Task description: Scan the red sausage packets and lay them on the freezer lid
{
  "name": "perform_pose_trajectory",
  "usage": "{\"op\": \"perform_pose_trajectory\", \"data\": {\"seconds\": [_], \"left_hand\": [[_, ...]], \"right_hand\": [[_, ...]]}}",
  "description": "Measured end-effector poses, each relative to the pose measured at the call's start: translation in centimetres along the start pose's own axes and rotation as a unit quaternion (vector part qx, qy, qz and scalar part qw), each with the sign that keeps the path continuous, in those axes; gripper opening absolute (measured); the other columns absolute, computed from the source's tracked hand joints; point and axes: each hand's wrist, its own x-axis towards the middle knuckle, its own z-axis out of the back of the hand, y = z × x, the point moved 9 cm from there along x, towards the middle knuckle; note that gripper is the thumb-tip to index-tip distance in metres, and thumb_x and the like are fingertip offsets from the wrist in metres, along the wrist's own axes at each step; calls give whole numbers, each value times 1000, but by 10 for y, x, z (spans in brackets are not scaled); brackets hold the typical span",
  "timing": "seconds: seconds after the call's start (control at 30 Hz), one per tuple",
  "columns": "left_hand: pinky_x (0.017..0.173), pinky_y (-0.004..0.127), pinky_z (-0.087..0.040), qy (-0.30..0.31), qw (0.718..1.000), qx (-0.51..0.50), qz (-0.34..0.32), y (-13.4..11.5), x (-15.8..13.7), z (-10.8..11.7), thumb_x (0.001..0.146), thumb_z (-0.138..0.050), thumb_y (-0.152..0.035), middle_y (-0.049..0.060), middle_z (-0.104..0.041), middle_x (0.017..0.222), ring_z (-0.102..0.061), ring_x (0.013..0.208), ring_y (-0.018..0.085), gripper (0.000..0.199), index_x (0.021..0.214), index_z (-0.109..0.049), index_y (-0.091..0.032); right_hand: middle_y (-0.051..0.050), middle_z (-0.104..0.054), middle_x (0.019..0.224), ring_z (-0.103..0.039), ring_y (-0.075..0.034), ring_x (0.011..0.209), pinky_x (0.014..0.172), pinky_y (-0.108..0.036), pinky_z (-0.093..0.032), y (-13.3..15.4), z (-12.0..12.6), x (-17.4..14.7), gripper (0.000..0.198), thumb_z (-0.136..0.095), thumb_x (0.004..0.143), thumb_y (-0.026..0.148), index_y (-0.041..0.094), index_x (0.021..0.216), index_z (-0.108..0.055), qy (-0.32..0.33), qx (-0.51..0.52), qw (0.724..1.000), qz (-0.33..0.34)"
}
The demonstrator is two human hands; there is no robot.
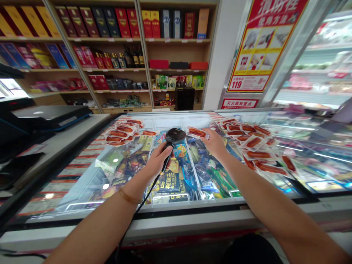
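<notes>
My left hand (pixel 160 160) is wrapped round the handle of a black corded barcode scanner (pixel 175 135), its head pointing away from me and its cable trailing down to the front edge. In my right hand (pixel 215 142) I hold one packaged sausage (pixel 197 132) by its right end, just right of the scanner head and apart from it. A heap of packaged sausages (pixel 254 143) lies on the freezer's glass top (pixel 82 190) to the right. More packaged sausages (pixel 121 132) are piled on the glass at the left, with a single one (pixel 149 133) beside that pile.
Under the glass, bagged frozen goods (pixel 170 181) fill white wire baskets (pixel 192 168). A grey-topped device (pixel 55 114) stands on the counter at the left. Shelves (pixel 110 39) of boxes and bottles line the back wall, and a red and yellow poster (pixel 255 47) hangs at the right.
</notes>
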Motion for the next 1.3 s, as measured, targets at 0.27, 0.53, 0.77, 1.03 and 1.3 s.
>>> {"op": "perform_pose_trajectory", "data": {"seconds": [0.27, 0.53, 0.77, 1.03, 1.3], "left_hand": [[35, 19, -37, 44, 999, 10, -5, 4, 1, -6, 77, -63, -58, -2, -58, 71, -47, 40, 5, 43, 85, -50, -18], [36, 19, -36, 65, 998, 11, -2, 6, 1, -8, 78, -62, -58, -2, -58, 72, -47, 41, 5, 42, 84, -51, -18], [35, 20, -36, 41, 999, 8, 2, 8, 4, -5, 76, -63, -59, -3, -58, 70, -46, 39, 6, 44, 87, -49, -19], [35, 20, -35, -99, 995, -2, -6, -13, 4, 30, 74, -65, -57, -4, -57, 68, -47, 39, 6, 44, 90, -49, -20], [33, 21, -34, -249, 968, -34, 1, -44, -1, 98, 76, -61, -56, -4, -58, 66, -46, 35, 7, 40, 85, -48, -20]], "right_hand": [[-11, -68, 115, -61, -28, 109, 96, -40, -45, 12, 5, -3, 36, -58, 84, 22, 17, 119, -63, -6, 27, 1000, 9], [-11, -67, 118, -60, -27, 111, 98, -40, -44, 15, 4, -4, 36, -57, 84, 23, 18, 119, -62, -6, 39, 999, 17], [-11, -67, 118, -60, -26, 110, 97, -40, -44, 10, -5, -6, 37, -57, 82, 22, 17, 119, -63, 3, 56, 998, 20], [-6, -71, 104, -64, -22, 90, 81, -35, -49, 49, -48, 23, 34, -58, 82, 32, 19, 113, -63, 60, 136, 989, -2], [-9, -65, 114, -60, -20, 105, 88, -30, -46, 168, -152, 79, 27, -54, 83, 20, 17, 108, -63, 157, 108, 981, 27]]}}
